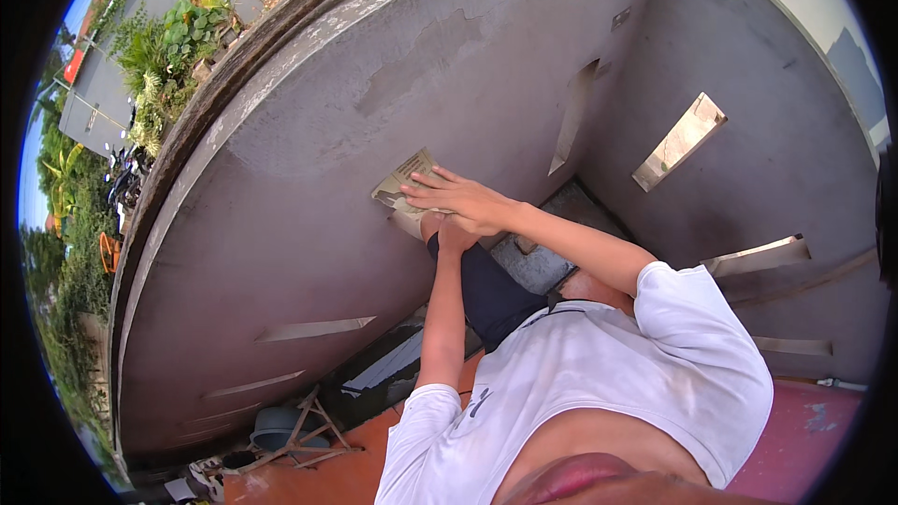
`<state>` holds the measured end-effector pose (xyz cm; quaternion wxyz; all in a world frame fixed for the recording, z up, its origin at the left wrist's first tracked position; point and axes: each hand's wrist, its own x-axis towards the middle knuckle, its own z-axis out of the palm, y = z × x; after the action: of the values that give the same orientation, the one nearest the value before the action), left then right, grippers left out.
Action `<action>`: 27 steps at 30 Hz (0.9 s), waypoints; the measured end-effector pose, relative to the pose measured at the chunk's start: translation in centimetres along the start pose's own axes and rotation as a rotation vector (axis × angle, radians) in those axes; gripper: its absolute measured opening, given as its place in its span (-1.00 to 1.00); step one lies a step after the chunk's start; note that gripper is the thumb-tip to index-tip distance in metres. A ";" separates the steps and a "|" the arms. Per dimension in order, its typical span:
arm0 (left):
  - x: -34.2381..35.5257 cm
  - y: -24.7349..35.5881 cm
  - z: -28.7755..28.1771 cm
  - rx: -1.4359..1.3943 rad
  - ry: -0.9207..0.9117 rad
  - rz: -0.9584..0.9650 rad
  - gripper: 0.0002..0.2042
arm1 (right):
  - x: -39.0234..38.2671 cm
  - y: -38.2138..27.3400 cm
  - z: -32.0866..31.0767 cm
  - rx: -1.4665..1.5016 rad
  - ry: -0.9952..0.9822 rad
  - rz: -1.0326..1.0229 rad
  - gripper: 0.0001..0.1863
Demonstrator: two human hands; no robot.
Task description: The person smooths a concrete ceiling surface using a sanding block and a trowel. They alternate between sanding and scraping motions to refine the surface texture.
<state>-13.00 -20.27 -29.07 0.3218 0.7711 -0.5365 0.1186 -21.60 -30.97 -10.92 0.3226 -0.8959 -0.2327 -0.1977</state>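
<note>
My right hand (pixel 456 201) lies with fingers stretched out over a worn beige paper sheet (pixel 389 185) against the grey wall (pixel 318 252); the sheet has print on it and a torn patch. My left hand (pixel 455 236) is just below, at the sheet's lower part; its fingers are largely hidden, so I cannot tell what it grips. My bent leg in dark shorts (pixel 496 299) is under both hands, the knee close to the wall.
The side wall (pixel 767 178) has slot openings (pixel 678 140). A dark tiled trough (pixel 538 257) runs along the wall's foot. A grey-blue basin (pixel 271 425) and wooden frame (pixel 318 440) are lower left on the orange floor (pixel 355 472). Plants (pixel 178 37) show beyond the wall's top.
</note>
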 end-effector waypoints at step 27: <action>4.3 22.8 -8.3 -1.216 -0.404 -0.521 -0.67 | -25.4 -14.4 -5.0 1.235 1.423 0.792 -0.59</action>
<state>-30.54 -23.32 -12.06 0.6087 0.5645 -0.3542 -0.4305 -51.12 -31.82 -13.14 0.8337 -0.2606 0.2647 -0.4087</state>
